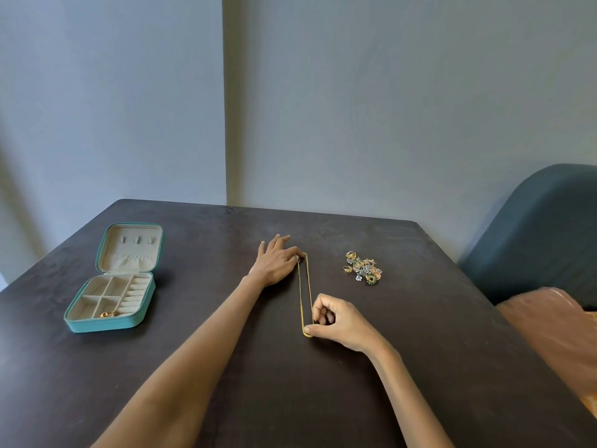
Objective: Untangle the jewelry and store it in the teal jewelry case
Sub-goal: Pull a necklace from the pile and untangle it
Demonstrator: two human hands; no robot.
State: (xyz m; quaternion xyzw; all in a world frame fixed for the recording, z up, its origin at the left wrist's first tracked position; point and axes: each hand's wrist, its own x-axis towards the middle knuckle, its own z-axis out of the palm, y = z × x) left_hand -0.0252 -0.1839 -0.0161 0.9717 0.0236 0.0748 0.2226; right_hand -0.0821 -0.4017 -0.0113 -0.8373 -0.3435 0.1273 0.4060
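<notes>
A thin gold chain (305, 292) lies stretched out as a long narrow loop on the dark surface (226, 367), running from the far middle toward the person. The left hand (276, 261) rests at the far end of the loop, palm down, with its thumb and a finger pinching the chain's end against the surface while the other fingers spread forward. The right hand (336, 320) holds the near end, its thumb and curled forefinger pinching the bend of the loop just above the surface, the remaining fingers folded in toward the palm.

To the right of the chain, apart from both hands, sits a small tangled pile of jewelry (363, 268): gold rings, pale flower-shaped pieces and green-stoned pieces heaped together, too small to sort out one from another.

Well to the left stands the teal jewelry case (113, 279), open flat, its lid laid back to the far side. The cream lining shows a pocket and three small tabs in the lid, square compartments and ring rolls in the base. A gold piece (108, 314) lies in the nearest compartment.

A dark blue chair back (542, 227) stands beyond the surface's right edge, with brownish-pink cloth (555, 337) in front of it.
</notes>
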